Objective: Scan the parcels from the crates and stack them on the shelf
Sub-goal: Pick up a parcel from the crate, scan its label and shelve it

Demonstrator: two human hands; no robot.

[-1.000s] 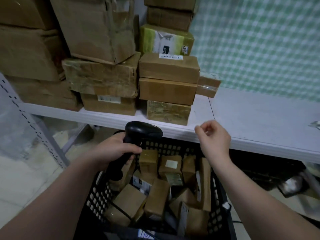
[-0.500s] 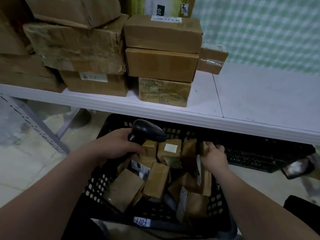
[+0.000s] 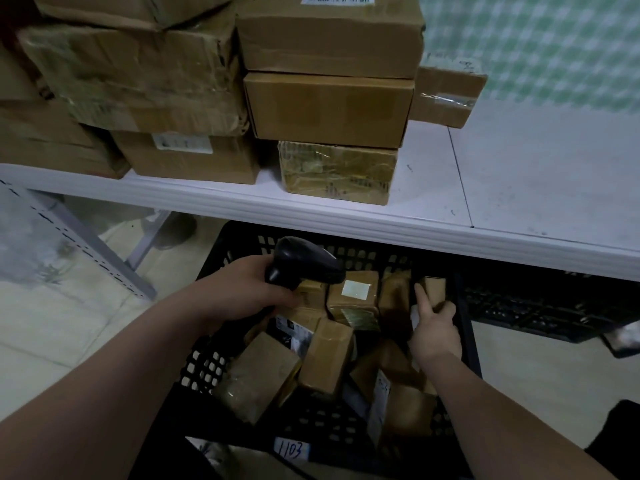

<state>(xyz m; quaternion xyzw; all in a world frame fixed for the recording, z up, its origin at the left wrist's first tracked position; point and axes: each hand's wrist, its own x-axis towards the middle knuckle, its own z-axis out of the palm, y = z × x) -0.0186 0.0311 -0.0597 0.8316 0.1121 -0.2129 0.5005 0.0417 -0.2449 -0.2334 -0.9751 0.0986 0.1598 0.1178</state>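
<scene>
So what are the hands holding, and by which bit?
The left grip holds the black scanner by its handle, under the head. The right grip pinches a small brown parcel in the crate by its sides.

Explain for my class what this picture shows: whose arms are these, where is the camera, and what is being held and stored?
There is no machine here. A person works with bare hands, and the camera sits on their head looking down, so the arms are their own. The left hand grips a black barcode scanner. The right hand reaches into a black plastic crate full of brown parcels and grips a small parcel near its far right corner. Above the crate runs a white shelf, where larger cardboard boxes are stacked on the left.
</scene>
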